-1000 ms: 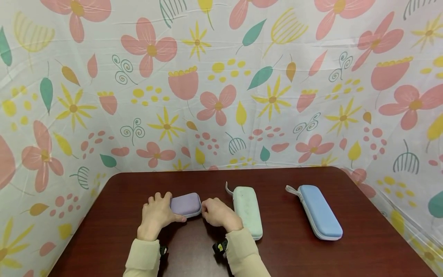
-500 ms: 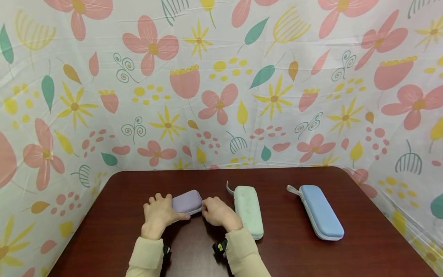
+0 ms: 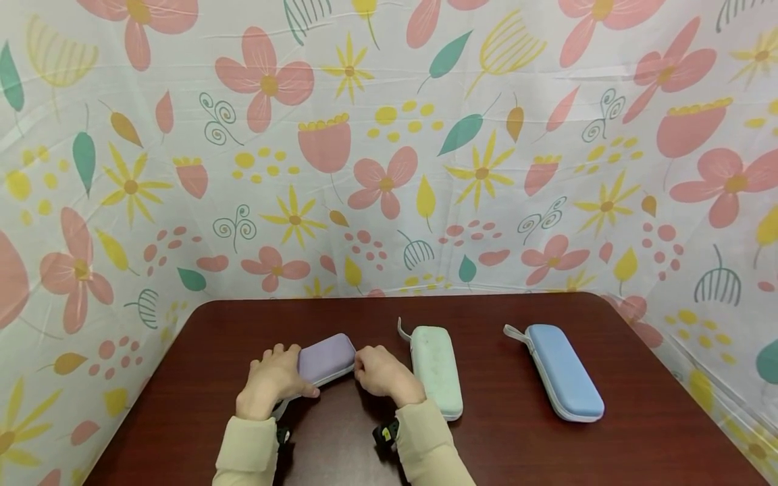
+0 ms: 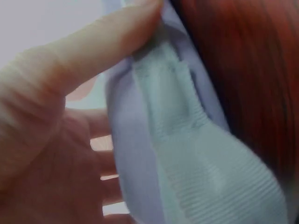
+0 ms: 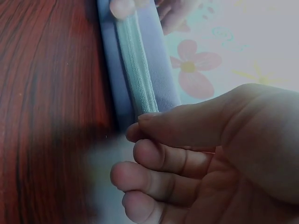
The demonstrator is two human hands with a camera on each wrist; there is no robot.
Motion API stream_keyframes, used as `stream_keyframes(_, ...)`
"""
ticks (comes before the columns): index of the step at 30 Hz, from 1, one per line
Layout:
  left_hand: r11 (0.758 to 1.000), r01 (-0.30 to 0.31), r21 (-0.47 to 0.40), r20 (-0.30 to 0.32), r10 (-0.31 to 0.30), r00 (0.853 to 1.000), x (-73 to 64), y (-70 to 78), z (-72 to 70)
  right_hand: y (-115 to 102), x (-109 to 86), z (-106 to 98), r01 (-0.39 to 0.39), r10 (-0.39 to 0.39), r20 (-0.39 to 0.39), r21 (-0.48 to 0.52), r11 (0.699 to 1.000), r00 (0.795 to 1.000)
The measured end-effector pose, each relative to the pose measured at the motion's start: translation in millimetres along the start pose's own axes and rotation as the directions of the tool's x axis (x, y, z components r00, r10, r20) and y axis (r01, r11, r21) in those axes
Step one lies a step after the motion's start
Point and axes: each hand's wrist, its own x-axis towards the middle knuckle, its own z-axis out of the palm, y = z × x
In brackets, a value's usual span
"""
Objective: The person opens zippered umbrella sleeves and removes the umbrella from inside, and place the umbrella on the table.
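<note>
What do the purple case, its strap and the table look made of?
Purple case: probably fabric over a stiff shell; matte, faintly textured, smoothly moulded. Strap: apparently woven webbing, matte, visibly ribbed. Table: wood or laminate; semi-gloss, with grain and reflections.

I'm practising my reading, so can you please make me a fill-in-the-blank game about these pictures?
1. The person's ____ hand grips the rectangular purple zippered case near its ribbed pale strap.
2. The long, rounded mint-green case lies ____ the purple case and the long, rounded light-blue case.
3. Altogether, the head view shows ____ cases.

Missing words: left; between; three
</note>
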Motion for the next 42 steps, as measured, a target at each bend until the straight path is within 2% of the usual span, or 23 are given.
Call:
stream_keyframes(3, 1.0, -0.018, 0.001, 0.017, 0.018, 1.0, -1.4, -1.7, -2.9, -0.5, -0.4, 0.1, 0.008, -0.008, 0.003, 0.006, 1.0, 1.0)
stream_keyframes(12, 1.0, -0.024, 0.02, 0.01, 0.024, 1.0, -1.5, -1.9, -3.7, -5.0, 0.2, 0.5, 0.033, -0.033, -0.006, 0.002, 0.999, 0.999)
stream_keyframes(27, 0.999, -0.026, 0.031, 0.009, 0.025, 1.0, -1.6, -1.6, -4.4, -13.3, 1.3, 2.2, 0.027, -0.026, 0.026, -0.021, 0.999, 0.999)
stream_keyframes(42, 0.999, -0.028, 0.021, -0.009, 0.028, 1.0, -3.3, -2.0, -3.7, -14.6, 0.9, 5.0, 0.035, -0.035, -0.005, -0.041, 0.999, 0.999)
